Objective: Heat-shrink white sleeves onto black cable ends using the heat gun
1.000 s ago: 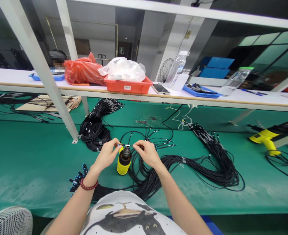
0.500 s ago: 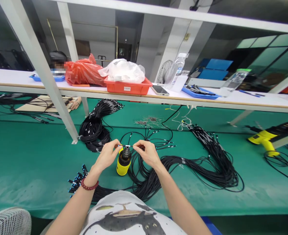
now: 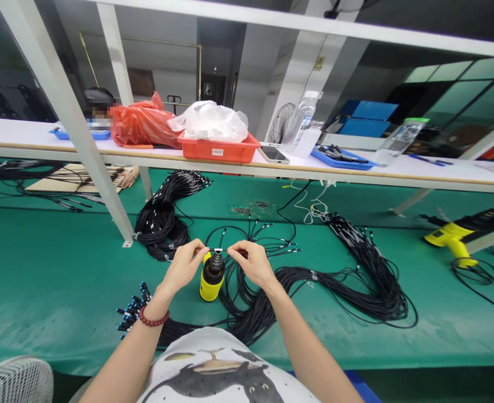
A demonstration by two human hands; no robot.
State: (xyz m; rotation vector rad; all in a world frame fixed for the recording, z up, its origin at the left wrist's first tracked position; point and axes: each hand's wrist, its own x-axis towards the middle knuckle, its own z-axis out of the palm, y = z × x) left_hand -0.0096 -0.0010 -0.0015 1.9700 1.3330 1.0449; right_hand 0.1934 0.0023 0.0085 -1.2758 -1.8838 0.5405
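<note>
A thin black cable (image 3: 218, 249) with a white sleeve or label on it is stretched level between my two hands. My left hand (image 3: 185, 264) pinches it on one side of the white part, thumb against fingers. On the other side my right hand (image 3: 253, 262) pinches it the same way. Just below stands a yellow and black heat gun (image 3: 211, 286), its dark ribbed nozzle pointing up at the white part. Whether the cable touches the nozzle, I cannot tell. A large bundle of black cables (image 3: 255, 319) runs under my forearms, with blue-tipped ends (image 3: 133, 310) at the left.
Coiled black cables (image 3: 163, 218) lie behind my left hand. Another yellow heat gun (image 3: 452, 238) lies far right. Above the green bench (image 3: 62, 268), a shelf (image 3: 289, 168) carries a red bin (image 3: 217, 150), bags, a phone and bottles. A shelf post (image 3: 104, 184) rises at left.
</note>
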